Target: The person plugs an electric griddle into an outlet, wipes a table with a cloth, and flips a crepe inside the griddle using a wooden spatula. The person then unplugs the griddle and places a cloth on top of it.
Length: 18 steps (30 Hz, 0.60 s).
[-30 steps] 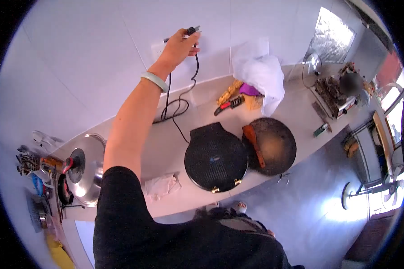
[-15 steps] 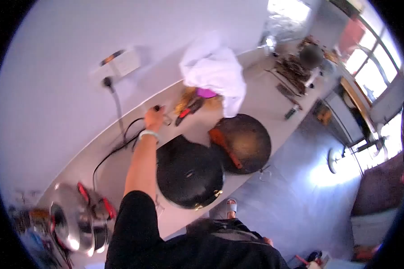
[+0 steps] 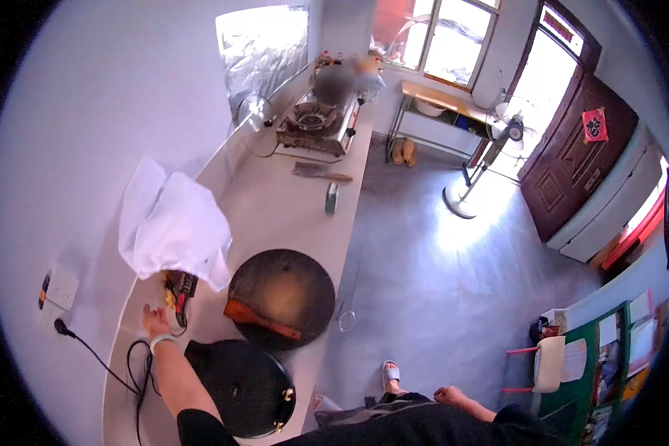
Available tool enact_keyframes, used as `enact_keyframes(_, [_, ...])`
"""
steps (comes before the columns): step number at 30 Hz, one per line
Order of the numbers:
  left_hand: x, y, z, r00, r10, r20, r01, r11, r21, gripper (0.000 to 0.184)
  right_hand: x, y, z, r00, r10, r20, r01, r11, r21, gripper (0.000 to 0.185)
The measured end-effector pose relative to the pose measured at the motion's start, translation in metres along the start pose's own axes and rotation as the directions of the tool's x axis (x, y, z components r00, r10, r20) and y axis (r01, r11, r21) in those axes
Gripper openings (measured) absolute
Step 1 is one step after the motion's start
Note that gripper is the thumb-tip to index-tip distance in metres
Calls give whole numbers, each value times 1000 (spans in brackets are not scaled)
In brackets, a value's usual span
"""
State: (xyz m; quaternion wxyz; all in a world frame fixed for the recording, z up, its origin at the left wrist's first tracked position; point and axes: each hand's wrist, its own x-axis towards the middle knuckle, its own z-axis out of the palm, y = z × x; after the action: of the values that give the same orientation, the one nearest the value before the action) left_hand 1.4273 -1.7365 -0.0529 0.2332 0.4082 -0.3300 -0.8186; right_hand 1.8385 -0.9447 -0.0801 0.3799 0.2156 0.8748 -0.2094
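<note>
My left hand point(image 3: 156, 322), with a pale band at the wrist, is over the counter near the wall. Its fingers look apart, and I make out nothing in them. Just beyond it lies a black-and-red handled tool point(image 3: 183, 296), partly under a white cloth point(image 3: 177, 227). A black power cord point(image 3: 137, 379) runs from the wall socket point(image 3: 62, 288) and loops beside my left forearm. Below the forearm sits a round black pan-like appliance point(image 3: 238, 390) with gold-coloured fittings. My right hand point(image 3: 453, 396) hangs low by my body, fingers curled, apparently around nothing.
A round dark board point(image 3: 293, 286) carries a reddish-brown wooden tool point(image 3: 260, 320). Farther along the counter point(image 3: 264, 201) are a cleaver point(image 3: 312, 172), a small green-and-white item point(image 3: 331, 198) and a gas stove point(image 3: 320, 123). A standing fan point(image 3: 490, 149) and a chair point(image 3: 548, 364) stand on the floor.
My view has swung right, toward the stove and door. My left hand held a small black piece near the cord; that piece no longer shows. My right hand is now more visible.
</note>
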Motion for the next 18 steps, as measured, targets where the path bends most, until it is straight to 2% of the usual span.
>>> enact_keyframes(2, [-13, 4, 12, 994, 62, 91, -68, 995, 68, 31, 11, -3, -15, 999, -42, 23, 42, 999, 16, 34])
enact_keyframes(5, [-107, 1, 64, 987, 147, -71, -144, 988, 48, 24, 30, 18, -40, 993, -78, 85, 80, 997, -21, 33])
enact_keyframes(6, [-114, -7, 63, 976, 216, 16, -216, 976, 8, 23, 44, 32, -48, 990, -89, 107, 95, 994, -46, 33])
enact_keyframes(7, [-122, -17, 55, 953, 287, 97, -285, 958, -34, 22, 61, 61, -46, 970, -234, 61, 240, 964, -113, 31])
enact_keyframes(9, [-201, -32, 66, 893, 378, 245, -401, 915, 49, 19, 95, 113, -47, 953, -302, 10, 302, 952, -51, 30])
enact_keyframes(10, [-227, -50, 60, 842, 471, 263, -522, 834, 177, 20, 114, 131, -57, 942, -334, -21, 334, 943, -16, 30])
enact_keyframes(11, [-254, -66, 60, 781, 548, 300, -623, 720, 306, 22, 120, 136, -82, 991, -120, 66, 115, 990, 77, 30])
enact_keyframes(12, [-302, -85, 80, 788, 539, 298, -616, 695, 372, 24, 139, 154, -89, 998, 26, 55, -26, 999, 17, 31])
enact_keyframes(14, [-406, -140, 123, 802, 525, 283, -588, 615, 526, 27, 164, 179, -134, 985, 96, 146, -100, 995, 17, 29])
enact_keyframes(15, [-430, -178, 130, 797, 510, 324, -601, 615, 511, 25, 186, 198, -150, 994, 54, 98, -51, 998, -27, 26])
enact_keyframes(16, [-452, -207, 132, 830, 359, 427, -549, 661, 511, 15, 204, 211, -168, 999, 7, 54, -3, 997, -80, 24])
enact_keyframes(17, [-471, -228, 134, 740, 187, 646, -637, 504, 584, 25, 200, 198, -208, 989, -148, -2, 141, 949, -284, 21])
enact_keyframes(18, [-514, -239, 167, 613, 83, 786, -788, -17, 616, 22, 242, 227, -214, 988, -154, 29, 157, 963, -219, 18])
